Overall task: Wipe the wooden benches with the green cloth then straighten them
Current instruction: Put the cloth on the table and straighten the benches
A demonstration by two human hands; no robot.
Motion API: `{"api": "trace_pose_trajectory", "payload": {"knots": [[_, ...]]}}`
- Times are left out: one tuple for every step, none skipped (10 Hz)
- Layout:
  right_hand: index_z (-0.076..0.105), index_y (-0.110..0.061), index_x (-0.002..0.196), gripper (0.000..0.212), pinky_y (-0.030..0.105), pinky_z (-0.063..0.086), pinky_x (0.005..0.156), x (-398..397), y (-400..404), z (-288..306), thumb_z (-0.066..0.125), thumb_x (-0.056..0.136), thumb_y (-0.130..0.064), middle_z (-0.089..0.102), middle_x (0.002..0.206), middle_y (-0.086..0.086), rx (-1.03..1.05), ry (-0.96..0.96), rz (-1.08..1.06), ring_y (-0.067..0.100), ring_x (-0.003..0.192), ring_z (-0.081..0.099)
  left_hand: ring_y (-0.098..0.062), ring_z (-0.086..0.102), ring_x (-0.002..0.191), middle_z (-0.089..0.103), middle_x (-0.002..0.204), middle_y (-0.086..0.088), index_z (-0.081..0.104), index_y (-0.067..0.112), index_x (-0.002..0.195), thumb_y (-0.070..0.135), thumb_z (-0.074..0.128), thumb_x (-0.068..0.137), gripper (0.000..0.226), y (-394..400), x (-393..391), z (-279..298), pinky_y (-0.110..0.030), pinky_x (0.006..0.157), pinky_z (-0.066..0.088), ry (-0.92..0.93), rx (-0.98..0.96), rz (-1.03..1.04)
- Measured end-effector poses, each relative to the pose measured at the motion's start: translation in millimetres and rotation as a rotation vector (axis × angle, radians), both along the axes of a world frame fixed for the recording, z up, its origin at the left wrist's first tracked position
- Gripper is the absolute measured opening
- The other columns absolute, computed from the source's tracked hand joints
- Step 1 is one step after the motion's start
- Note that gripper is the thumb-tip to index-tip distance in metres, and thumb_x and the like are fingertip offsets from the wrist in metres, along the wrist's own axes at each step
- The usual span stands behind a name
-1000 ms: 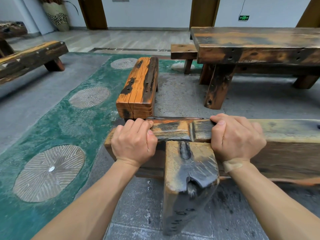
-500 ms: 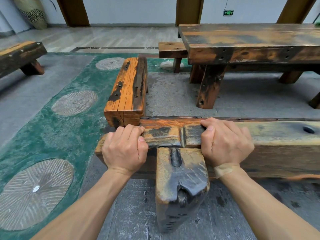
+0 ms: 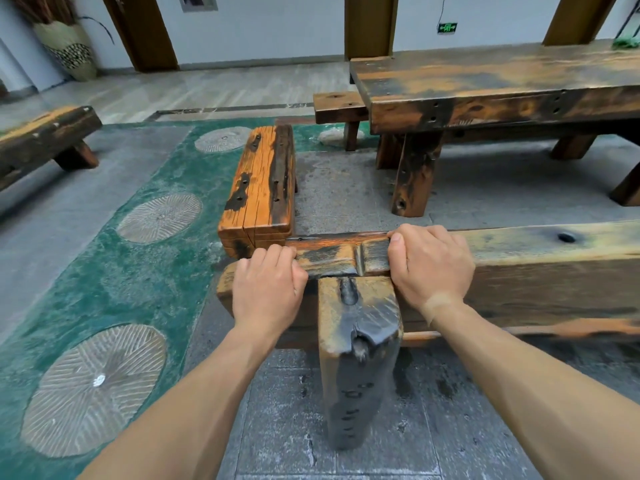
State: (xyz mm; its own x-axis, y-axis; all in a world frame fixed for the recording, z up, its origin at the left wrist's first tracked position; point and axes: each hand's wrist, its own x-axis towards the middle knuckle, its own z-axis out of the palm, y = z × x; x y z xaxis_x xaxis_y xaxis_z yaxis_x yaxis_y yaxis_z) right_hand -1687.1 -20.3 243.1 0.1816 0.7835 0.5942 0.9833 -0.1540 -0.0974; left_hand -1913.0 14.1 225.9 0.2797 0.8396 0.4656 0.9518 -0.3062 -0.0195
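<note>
Long dark weathered wooden bench (image 3: 519, 271): long axis left-right across view, end at left. Left hand (image 3: 268, 289), right hand (image 3: 429, 265): fingers curled over far top edge, flanking leg. Green cloth (image 3: 625, 43), probably, at far tabletop's right edge.

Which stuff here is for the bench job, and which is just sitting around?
For the job:
near bench, gripped by left hand and right hand
orange bench
far-left bench
green cloth, on the table

Just there:
table
vase
stone discs in the floor
</note>
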Motion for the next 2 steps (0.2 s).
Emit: {"api": "trace_pose_trajectory", "payload": {"knots": [[0.066, -0.026, 0.111, 0.036, 0.038, 0.040, 0.092, 0.6, -24.8, 40.0, 0.034, 0.101, -0.042, 0.070, 0.117, -0.003, -0.313, 0.143, 0.160, 0.022, 0.111, 0.058, -0.027, 0.058, 0.108, 0.067, 0.118, -0.001, 0.062, 0.021, 0.119, 0.041, 0.025, 0.103, 0.045, -22.8, -0.5, 46.9, -0.043, 0.087, 0.042, 0.072, -0.237, 0.080], [0.068, -0.024, 0.112, 0.038, 0.039, 0.046, 0.092, -5.8, -53.5, 64.9, 0.038, 0.101, -0.044, 0.070, 0.120, -0.002, -0.314, 0.147, 0.214, 0.022, 0.113, 0.058, -0.026, 0.055, 0.116, 0.066, 0.124, 0.000, 0.062, 0.021, 0.123, 0.049, 0.031, 0.102, 0.046, -49.7, -4.7, 71.5, -0.043, 0.092, 0.041, -0.034, -0.190, 0.069]]}}
